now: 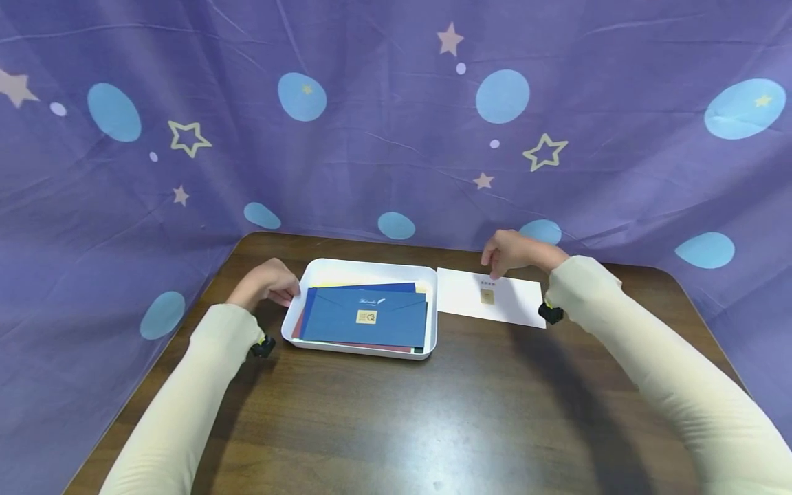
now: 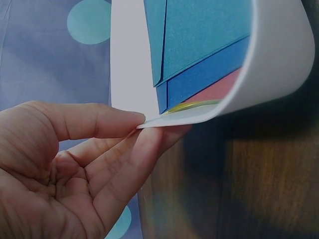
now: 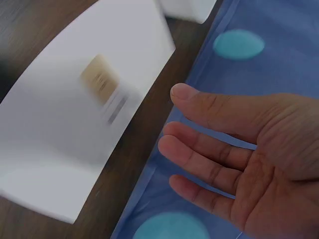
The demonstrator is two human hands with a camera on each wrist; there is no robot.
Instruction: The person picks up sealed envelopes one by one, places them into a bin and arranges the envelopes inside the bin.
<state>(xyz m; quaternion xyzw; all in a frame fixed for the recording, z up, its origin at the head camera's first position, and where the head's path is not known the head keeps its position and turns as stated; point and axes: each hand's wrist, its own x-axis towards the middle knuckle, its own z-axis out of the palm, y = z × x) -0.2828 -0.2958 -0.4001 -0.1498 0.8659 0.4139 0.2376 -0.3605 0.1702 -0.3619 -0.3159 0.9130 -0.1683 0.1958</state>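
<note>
My left hand [image 1: 272, 281] pinches the left rim of a white plastic tray [image 1: 297, 323] between thumb and fingers, as the left wrist view [image 2: 99, 144] also shows. Inside the tray lie several envelopes, a teal-blue envelope [image 1: 396, 320] with a gold sticker on top, with blue, red and yellow edges peeking out below. Over the far edge of a white envelope [image 1: 520, 299] hovers my right hand [image 1: 510, 251]. Its fingers are spread and loosely bent, holding nothing in the right wrist view. That envelope lies on the table right of the tray and bears a gold sticker [image 3: 99, 79].
A brown wooden table [image 1: 371, 419] carries everything. Behind and beside it hangs a purple curtain [image 1: 383, 158] with stars and blue ovals, close to the table's far edge. Black wrist devices [image 1: 262, 346] sit on both forearms.
</note>
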